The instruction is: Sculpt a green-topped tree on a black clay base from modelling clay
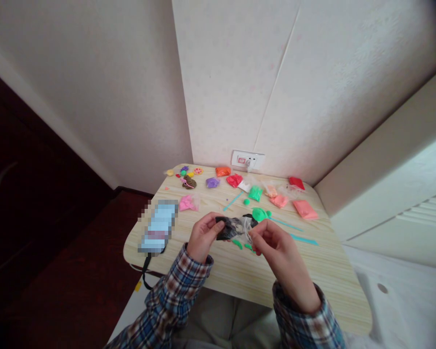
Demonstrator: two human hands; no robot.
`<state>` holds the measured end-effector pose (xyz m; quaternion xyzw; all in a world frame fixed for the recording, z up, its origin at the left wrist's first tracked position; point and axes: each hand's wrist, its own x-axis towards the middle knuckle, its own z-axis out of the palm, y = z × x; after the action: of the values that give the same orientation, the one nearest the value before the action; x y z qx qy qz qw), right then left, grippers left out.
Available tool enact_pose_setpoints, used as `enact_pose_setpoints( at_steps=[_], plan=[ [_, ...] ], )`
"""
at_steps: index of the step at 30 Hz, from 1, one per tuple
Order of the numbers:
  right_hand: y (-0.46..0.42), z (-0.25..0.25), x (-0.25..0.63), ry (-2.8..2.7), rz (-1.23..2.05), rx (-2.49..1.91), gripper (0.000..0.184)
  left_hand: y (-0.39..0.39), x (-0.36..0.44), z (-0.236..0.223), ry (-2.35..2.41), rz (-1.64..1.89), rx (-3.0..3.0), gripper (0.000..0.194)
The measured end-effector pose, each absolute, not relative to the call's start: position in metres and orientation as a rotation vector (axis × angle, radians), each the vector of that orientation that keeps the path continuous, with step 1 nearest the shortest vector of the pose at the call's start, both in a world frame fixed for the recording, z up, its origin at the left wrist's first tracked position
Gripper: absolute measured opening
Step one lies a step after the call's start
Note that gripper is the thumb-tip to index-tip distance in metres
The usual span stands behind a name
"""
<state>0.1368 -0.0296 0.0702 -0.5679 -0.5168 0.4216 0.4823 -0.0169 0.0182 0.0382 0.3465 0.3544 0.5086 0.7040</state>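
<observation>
My left hand is closed on one end of a small plastic packet of black modelling clay, thumb on top. My right hand pinches the packet's clear, crumpled plastic at the other end. Both hands hold it above the near middle of the table. Just beyond the packet sits a rounded green clay piece, with something black partly hidden beside it. Small green clay strips lie under the packet, partly covered by it and my right fingers.
A phone with a strap lies at the table's left edge. Clay packets in pink, purple, orange, green and coral are spread across the back. Blue strips lie right. A wall socket is behind the table.
</observation>
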Motion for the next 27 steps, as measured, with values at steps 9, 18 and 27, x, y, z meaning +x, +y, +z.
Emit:
enact_pose_setpoints(
  at_steps=[9, 18, 27],
  plan=[
    [-0.043, 0.079, 0.151, -1.462, 0.774, -1.513, 0.024, 0.019, -0.014, 0.038, 0.851, 1.179, 0.699, 0.042],
    [-0.053, -0.024, 0.294, -1.69, 0.117, -2.012, 0.033, 0.038, -0.013, 0.018, 0.833, 1.196, 0.568, 0.05],
    [-0.056, -0.045, 0.288, -1.81, -0.118, -2.066, 0.034, 0.037, -0.011, 0.023, 0.727, 1.079, 0.599, 0.047]
  ],
)
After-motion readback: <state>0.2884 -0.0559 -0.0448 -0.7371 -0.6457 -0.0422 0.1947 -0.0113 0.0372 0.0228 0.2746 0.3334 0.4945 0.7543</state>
